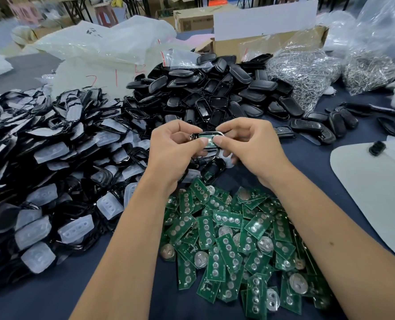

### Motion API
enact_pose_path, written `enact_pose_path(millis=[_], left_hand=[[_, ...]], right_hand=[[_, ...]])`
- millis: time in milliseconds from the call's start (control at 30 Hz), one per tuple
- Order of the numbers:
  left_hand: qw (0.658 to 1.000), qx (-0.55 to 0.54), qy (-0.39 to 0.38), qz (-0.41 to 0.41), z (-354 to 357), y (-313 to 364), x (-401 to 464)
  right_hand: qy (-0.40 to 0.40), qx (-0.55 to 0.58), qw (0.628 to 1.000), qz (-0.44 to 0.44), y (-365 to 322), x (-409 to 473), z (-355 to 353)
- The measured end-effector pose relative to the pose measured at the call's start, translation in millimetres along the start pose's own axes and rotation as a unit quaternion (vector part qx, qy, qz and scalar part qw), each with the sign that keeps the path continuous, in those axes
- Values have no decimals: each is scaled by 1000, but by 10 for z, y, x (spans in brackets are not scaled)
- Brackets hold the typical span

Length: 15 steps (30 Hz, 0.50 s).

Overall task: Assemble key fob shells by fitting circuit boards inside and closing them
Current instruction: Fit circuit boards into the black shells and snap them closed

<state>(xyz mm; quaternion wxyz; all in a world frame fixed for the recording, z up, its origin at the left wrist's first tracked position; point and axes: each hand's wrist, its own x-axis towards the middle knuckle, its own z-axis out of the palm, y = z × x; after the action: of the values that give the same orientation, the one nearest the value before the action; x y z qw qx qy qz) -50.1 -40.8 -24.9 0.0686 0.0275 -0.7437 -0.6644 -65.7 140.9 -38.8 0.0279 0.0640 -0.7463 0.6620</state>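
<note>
Left hand [175, 144]: pinches the key fob shell [207, 144], frame centre.
Right hand [245, 142]: thumb presses the circuit board [207, 139] inside it.
Loose boards [233, 241]: heaped lower centre.

Circuit boards [233, 239] heaped nearest, centre. Pile of shell fronts [53, 158] to their left. Shell backs [215, 88] piled behind. Cardboard box [261, 42] farther back.

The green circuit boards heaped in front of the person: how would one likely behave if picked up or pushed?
Each of the circuit boards is a thin flat rectangle, so probably stiff and light. Lying flat, one should slide rather than roll. They overlap loosely on the dark cloth, so pushing one would likely shift its neighbours.
</note>
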Motion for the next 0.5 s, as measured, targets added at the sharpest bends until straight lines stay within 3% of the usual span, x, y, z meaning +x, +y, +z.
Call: enact_pose_path(millis=[133, 267, 400, 500], left_hand=[[999, -51, -1, -12, -32, 67, -15], [981, -173, 63, -61, -13, 150, -5], [981, -148, 112, -50, -183, 213, 31], [978, -126, 166, -22, -517, 299, 62]], right_hand=[[-12, 47, 999, -10, -46, 14, 57], [34, 77, 996, -15, -173, 80, 209], [28, 69, 997, -14, -279, 107, 482], [-41, -21, 998, -39, -354, 72, 727]])
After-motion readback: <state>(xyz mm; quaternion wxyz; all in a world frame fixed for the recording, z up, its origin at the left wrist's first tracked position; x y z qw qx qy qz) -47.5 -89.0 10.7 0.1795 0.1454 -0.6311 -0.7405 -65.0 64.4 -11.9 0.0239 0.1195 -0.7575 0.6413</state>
